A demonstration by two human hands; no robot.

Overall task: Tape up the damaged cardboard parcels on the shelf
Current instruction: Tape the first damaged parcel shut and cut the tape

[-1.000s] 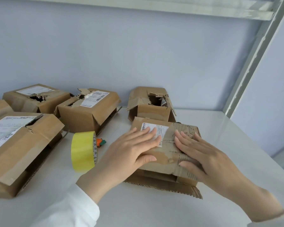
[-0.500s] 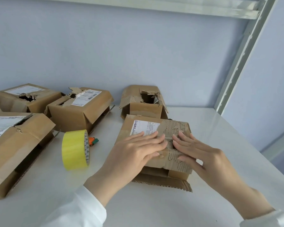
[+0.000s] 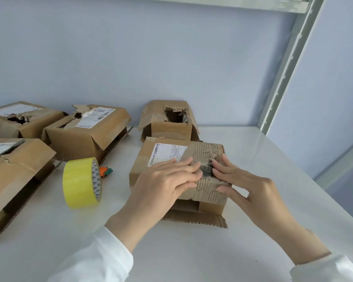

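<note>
A small cardboard parcel [image 3: 163, 151] with a white label and a torn, peeled top lies in front of me on the white shelf [image 3: 192, 251]. My left hand [image 3: 167, 184] lies flat on its top, fingers straight, pressing the torn cardboard. My right hand [image 3: 245, 182] presses the ripped patch from the right, fingers stretched out. A dark hole shows between the fingertips of both hands. A roll of yellow tape [image 3: 81, 182] stands on its edge to the left of the parcel, untouched.
Several other damaged parcels sit around: one with a torn hole [image 3: 167, 123] right behind, two at the back left [image 3: 86, 133] [image 3: 18, 121], a larger one [image 3: 14, 176] at the left edge. A small orange and green object [image 3: 105, 171] lies behind the tape. A metal shelf post [image 3: 283, 74] rises at right.
Both hands slid toward me over the parcel's top and their fingertips moved slightly apart, uncovering a dark hole in the torn patch. The view shifted right.
</note>
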